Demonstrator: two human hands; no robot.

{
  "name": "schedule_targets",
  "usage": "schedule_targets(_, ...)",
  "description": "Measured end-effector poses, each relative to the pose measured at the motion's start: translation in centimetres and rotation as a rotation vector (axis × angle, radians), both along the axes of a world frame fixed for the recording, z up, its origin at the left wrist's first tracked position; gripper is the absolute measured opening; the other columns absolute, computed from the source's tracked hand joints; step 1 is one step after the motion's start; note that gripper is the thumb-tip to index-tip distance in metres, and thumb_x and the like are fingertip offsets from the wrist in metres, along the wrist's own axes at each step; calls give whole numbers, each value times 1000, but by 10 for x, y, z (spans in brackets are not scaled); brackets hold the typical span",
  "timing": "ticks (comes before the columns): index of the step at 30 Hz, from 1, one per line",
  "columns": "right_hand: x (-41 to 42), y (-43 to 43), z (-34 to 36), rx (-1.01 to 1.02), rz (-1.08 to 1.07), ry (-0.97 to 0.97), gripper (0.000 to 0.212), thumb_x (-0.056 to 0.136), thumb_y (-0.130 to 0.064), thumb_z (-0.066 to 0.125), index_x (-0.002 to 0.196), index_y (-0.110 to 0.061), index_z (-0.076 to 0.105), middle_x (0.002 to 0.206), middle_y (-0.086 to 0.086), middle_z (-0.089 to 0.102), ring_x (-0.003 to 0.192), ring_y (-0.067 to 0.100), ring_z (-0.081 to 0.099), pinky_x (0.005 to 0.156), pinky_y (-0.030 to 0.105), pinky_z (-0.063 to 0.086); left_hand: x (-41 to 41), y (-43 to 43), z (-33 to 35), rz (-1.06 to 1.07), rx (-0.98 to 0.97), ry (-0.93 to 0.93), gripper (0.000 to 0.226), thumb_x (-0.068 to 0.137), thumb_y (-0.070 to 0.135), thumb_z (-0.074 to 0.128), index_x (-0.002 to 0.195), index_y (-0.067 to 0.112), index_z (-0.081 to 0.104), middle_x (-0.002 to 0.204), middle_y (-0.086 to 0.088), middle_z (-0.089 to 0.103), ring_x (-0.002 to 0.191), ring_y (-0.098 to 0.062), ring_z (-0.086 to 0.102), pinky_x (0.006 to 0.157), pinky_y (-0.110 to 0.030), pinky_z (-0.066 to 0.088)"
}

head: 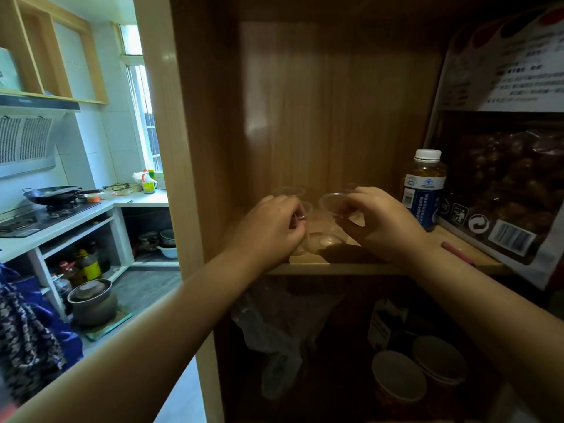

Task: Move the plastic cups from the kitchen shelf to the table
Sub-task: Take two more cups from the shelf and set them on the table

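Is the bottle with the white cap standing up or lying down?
Standing up. The bottle sits upright on the wooden shelf, white cap on top, beside the right hand.

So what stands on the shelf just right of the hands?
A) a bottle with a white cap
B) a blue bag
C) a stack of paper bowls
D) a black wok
A: the bottle, white cap on top and blue label, stands upright on the shelf just beyond the right hand, in front of a big bag of brown food.
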State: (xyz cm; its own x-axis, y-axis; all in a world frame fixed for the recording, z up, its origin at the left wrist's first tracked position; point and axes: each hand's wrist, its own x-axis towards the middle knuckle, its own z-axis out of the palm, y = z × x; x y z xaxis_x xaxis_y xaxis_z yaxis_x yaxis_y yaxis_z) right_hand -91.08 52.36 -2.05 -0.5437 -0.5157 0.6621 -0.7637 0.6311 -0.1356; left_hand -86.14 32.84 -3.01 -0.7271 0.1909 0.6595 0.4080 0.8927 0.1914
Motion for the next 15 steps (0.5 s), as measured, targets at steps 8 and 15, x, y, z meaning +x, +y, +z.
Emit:
schedule_targets(8, 47, -10, 5, 13, 48, 76, 13, 81, -27, 55, 91, -20, 60, 87, -12, 52, 80, 6, 49, 64, 13, 40, 47, -11, 1, -28, 8, 93, 8, 84, 32, 55, 82, 25, 55, 77, 10, 55, 75, -8, 48, 60, -29, 45)
schedule_targets(15, 90, -54, 8, 31, 169, 103, 16, 81, -33, 51, 84, -20, 60, 83, -12, 54, 77, 8, 50, 62, 22, 45, 103, -51, 2, 37, 63, 135, 11, 81, 35, 56, 78, 25, 58, 75, 9, 59, 73, -10, 52, 65, -33, 45)
